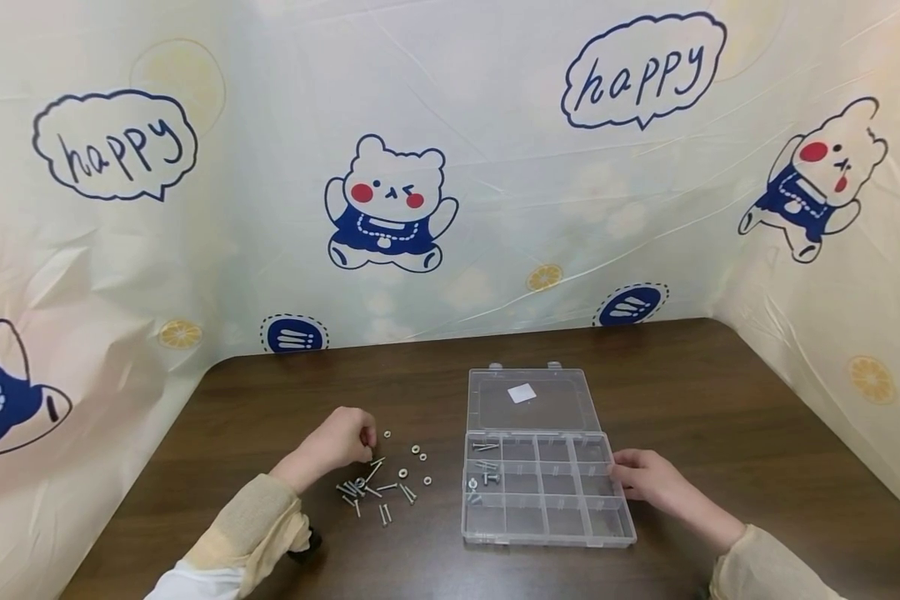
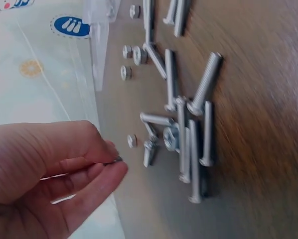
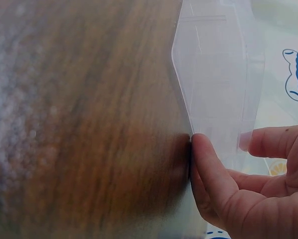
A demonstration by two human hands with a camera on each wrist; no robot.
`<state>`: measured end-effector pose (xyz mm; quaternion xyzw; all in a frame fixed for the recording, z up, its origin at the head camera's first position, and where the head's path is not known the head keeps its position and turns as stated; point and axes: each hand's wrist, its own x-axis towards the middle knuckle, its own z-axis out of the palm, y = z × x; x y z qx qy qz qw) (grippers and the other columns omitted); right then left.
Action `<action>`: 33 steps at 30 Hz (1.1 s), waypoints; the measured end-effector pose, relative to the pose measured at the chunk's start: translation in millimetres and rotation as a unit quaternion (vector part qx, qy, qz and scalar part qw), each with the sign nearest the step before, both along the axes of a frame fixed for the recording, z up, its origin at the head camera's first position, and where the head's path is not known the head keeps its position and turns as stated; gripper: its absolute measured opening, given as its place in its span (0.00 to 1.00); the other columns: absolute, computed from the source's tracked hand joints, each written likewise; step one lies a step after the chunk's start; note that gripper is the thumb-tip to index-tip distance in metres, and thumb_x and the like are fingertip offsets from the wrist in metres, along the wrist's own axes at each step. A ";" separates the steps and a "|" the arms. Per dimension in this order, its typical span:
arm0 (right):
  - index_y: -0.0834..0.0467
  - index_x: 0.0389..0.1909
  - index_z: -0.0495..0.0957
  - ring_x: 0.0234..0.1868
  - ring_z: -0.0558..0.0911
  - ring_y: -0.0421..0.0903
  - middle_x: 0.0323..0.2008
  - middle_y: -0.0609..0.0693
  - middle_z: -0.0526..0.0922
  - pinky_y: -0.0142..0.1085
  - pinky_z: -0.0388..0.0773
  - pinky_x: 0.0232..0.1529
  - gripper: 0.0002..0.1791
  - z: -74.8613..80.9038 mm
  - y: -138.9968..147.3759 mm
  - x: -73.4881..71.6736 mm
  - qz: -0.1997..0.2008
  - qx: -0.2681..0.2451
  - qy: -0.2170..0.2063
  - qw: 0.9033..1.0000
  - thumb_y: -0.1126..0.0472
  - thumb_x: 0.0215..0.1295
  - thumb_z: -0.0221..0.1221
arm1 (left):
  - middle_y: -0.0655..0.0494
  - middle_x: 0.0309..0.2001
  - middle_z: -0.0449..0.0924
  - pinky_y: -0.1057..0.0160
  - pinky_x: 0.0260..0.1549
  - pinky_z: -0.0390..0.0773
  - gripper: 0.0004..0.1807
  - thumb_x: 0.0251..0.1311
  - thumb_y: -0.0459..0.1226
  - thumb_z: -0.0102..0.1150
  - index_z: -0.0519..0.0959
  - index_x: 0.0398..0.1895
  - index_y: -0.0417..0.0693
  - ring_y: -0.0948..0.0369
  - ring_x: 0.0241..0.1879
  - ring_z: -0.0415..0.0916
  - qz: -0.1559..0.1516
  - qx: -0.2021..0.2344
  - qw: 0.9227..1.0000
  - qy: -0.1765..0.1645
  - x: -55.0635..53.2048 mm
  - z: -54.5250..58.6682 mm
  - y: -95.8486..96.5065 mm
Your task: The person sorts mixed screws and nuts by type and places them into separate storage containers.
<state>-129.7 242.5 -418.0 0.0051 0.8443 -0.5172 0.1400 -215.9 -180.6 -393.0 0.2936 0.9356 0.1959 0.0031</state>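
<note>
My left hand (image 1: pixel 347 435) is over the table at the left, beyond a loose pile of hardware. Between thumb and fingertips it pinches a small metal piece (image 2: pixel 114 161), mostly hidden, so its kind is unclear. Several silver screws (image 2: pixel 193 164) lie scattered close by, with small nuts (image 1: pixel 402 473) among and beyond them. A clear plastic compartment box (image 1: pixel 547 540) lies with its lid open to the back. Its left column holds some screws (image 1: pixel 485 447) and small hardware. My right hand (image 1: pixel 645 477) grips the box's right side, thumb at the upper rim and fingers low against the wall.
The transparent lid (image 1: pixel 495 408) lies back on the table, bearing a small white label (image 1: pixel 522 392). Dark wood-grain tabletop (image 1: pixel 285 400) surrounds everything. A printed cloth (image 1: pixel 495 208) with bears stands behind the table and at its sides.
</note>
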 end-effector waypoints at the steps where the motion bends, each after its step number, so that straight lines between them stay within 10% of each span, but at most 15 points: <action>1: 0.84 0.45 0.65 0.41 0.79 0.56 0.38 0.68 0.76 0.44 0.78 0.39 0.20 -0.1 0.2 0.0 0.001 0.001 0.000 1.000 0.68 0.61 0.49 | 0.63 0.15 0.67 0.70 0.18 0.64 0.10 0.29 0.24 0.59 0.73 0.13 0.46 0.68 0.18 0.61 -0.003 0.004 1.000 0.007 -0.1 0.5 1.8; 33: 0.84 0.45 0.66 0.40 0.79 0.56 0.39 0.69 0.76 0.44 0.77 0.39 0.19 1.1 -1.1 0.9 -0.004 0.004 0.003 1.000 0.68 0.61 0.49 | 0.56 0.24 0.73 0.74 0.24 0.72 0.07 0.39 0.23 0.56 0.77 0.22 0.42 0.66 0.24 0.70 -0.135 0.112 0.982 0.066 18.1 25.9 79.9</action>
